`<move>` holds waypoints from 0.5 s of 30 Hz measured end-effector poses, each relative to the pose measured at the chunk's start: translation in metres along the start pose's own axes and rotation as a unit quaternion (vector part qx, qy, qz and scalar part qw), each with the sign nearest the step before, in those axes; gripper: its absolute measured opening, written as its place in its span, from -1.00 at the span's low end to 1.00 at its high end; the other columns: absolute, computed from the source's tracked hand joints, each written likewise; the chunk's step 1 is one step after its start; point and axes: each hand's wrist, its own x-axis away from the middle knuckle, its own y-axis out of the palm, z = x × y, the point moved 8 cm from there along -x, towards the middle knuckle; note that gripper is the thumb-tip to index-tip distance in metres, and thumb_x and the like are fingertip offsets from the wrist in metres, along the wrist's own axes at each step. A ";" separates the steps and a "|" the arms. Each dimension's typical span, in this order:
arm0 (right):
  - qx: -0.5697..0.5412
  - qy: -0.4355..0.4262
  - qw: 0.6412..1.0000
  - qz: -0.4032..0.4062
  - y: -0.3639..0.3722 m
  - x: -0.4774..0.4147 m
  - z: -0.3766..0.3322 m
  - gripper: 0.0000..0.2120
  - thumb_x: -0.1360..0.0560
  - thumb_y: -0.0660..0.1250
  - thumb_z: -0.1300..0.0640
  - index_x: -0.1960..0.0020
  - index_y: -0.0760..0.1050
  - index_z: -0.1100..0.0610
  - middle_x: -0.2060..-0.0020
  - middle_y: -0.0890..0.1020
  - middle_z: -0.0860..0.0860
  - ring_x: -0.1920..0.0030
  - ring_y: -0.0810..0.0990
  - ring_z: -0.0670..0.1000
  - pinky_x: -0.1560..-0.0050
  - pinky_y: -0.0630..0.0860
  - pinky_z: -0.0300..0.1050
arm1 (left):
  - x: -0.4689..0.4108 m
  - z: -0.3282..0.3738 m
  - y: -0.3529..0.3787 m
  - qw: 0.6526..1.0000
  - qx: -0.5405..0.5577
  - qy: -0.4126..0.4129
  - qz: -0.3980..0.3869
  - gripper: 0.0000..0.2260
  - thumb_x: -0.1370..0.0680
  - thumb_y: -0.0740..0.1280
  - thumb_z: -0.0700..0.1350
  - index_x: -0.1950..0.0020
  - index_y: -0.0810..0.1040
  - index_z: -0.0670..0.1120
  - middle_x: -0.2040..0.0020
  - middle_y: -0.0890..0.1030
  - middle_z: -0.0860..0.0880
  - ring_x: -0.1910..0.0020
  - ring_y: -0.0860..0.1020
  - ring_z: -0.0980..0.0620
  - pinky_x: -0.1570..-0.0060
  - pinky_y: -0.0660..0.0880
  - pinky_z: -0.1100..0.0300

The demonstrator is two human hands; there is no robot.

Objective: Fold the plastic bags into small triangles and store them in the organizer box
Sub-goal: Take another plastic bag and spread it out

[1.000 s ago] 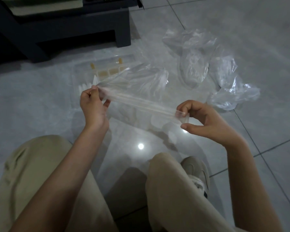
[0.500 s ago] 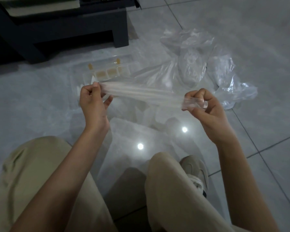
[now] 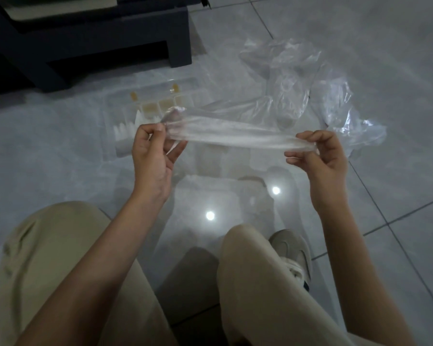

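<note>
The fingers (image 3: 158, 133) of the left hand (image 3: 151, 151) are curled in, thumb against forefinger, pinching the left end of a clear plastic bag (image 3: 235, 136) that has been gathered lengthwise into a narrow strip. A small crumpled tuft of the bag stands up just past that pinch. The right hand (image 3: 321, 156) has its fingers (image 3: 310, 136) bent over the strip's right end, with the thumb underneath, so that end is pinched too. The strip runs nearly level between the two hands, held in the air above the floor (image 3: 60, 151) and sagging slightly toward the right.

Beyond the left hand, on the floor, lies the clear organizer box (image 3: 193, 92), open. White folded triangles (image 3: 125, 131) stand in a row in its near left compartments, and yellowish pieces show in some far compartments. To the far right, loose clear bags (image 3: 293, 78) lie crumpled in a heap on the tiles, spreading toward the right hand. A dark piece of furniture (image 3: 110, 38) stands at the far left. Nearest the camera are the person's knees in beige trousers (image 3: 60, 265) and a pale shoe (image 3: 293, 250). Two bright light spots reflect off the glossy tiles between the knees and the hands.
</note>
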 end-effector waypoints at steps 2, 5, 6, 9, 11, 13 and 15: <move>-0.008 0.018 1.000 0.012 -0.005 0.000 0.006 -0.63 -0.45 0.10 0.57 0.11 0.40 0.11 0.02 0.58 0.00 0.25 0.66 -0.03 0.14 0.59 -0.19 | 0.001 -0.003 0.004 0.999 0.027 -0.018 -0.025 -0.79 -0.65 0.15 -0.25 0.17 0.35 -0.08 0.06 0.69 0.04 0.13 0.65 0.12 0.13 0.59 0.22; -0.002 0.029 1.000 0.002 -0.010 0.002 0.013 -0.62 -0.45 0.10 0.57 0.09 0.41 0.11 -0.01 0.57 0.00 0.23 0.67 -0.01 0.11 0.59 -0.18 | 0.005 -0.007 0.003 0.997 0.051 -0.040 -0.035 -0.78 -0.64 0.14 -0.27 0.19 0.34 -0.08 0.11 0.69 0.04 0.14 0.65 0.11 0.09 0.60 0.17; 0.008 0.035 0.999 -0.013 -0.010 0.003 0.016 -0.60 -0.45 0.10 0.58 0.06 0.41 0.10 -0.03 0.56 -0.01 0.21 0.68 -0.01 0.09 0.60 -0.17 | 0.008 -0.009 0.000 0.997 0.052 -0.048 -0.028 -0.77 -0.64 0.13 -0.28 0.20 0.34 -0.07 0.14 0.68 0.04 0.16 0.63 0.11 0.09 0.60 0.17; 0.037 0.067 0.995 -0.070 -0.011 0.009 0.032 -0.58 -0.46 0.11 0.61 -0.04 0.41 0.12 -0.09 0.52 0.01 0.17 0.69 -0.02 0.04 0.61 -0.19 | 0.022 -0.019 -0.021 0.996 -0.006 -0.077 0.042 -0.76 -0.62 0.15 -0.28 0.23 0.38 -0.06 0.28 0.60 0.05 0.28 0.56 0.14 0.23 0.56 0.24; 0.059 0.094 0.987 -0.113 -0.012 0.014 0.045 -0.60 -0.46 0.15 0.60 -0.07 0.40 0.15 -0.08 0.53 0.03 0.14 0.67 -0.04 0.03 0.60 -0.21 | 0.034 -0.029 -0.040 0.987 -0.087 -0.109 0.080 -0.77 -0.60 0.18 -0.27 0.24 0.41 -0.07 0.30 0.54 0.01 0.31 0.51 0.14 0.27 0.50 0.29; 0.080 0.133 0.975 -0.160 -0.012 0.020 0.061 -0.62 -0.44 0.24 0.58 -0.08 0.43 0.17 -0.04 0.58 0.01 0.10 0.62 -0.06 0.02 0.59 -0.22 | 0.046 -0.040 -0.055 0.973 -0.150 -0.154 0.083 -0.78 -0.60 0.19 -0.26 0.24 0.43 -0.09 0.28 0.52 -0.02 0.30 0.50 0.13 0.26 0.47 0.29; 0.067 0.180 0.963 -0.191 -0.011 0.029 0.075 -0.64 -0.39 0.34 0.50 -0.09 0.46 0.18 -0.03 0.60 0.02 0.06 0.59 0.00 -0.05 0.60 -0.16 | 0.057 -0.047 -0.068 0.962 -0.178 -0.187 0.084 -0.79 -0.62 0.18 -0.24 0.21 0.43 -0.10 0.25 0.54 -0.04 0.31 0.52 0.14 0.27 0.50 0.31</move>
